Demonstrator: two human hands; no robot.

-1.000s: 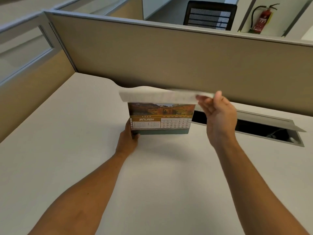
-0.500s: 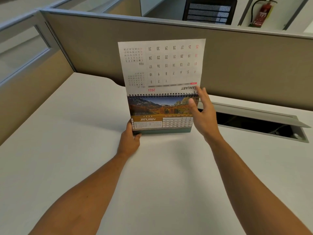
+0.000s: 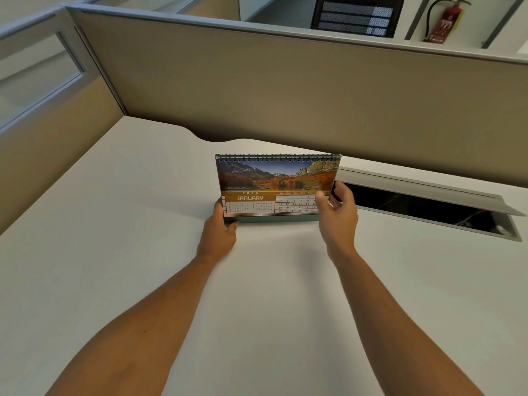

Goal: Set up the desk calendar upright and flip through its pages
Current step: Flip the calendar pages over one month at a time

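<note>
A spiral-bound desk calendar stands upright on the white desk. Its facing page shows a mountain photo above the word JANUARY and a date grid. My left hand grips the calendar's lower left corner, thumb on the front. My right hand is at the lower right edge of the facing page, fingers curled around that edge and covering part of the date grid. The flipped white page is hidden behind the stand.
A beige partition wall runs close behind the calendar. An open cable hatch with a raised lid lies in the desk to the right. A black chair and a red fire extinguisher are beyond the partition.
The white page that my right hand lifted has swung over the spiral and dropped behind the stand. My right hand came down to the page's lower right edge. My left hand stayed put.
</note>
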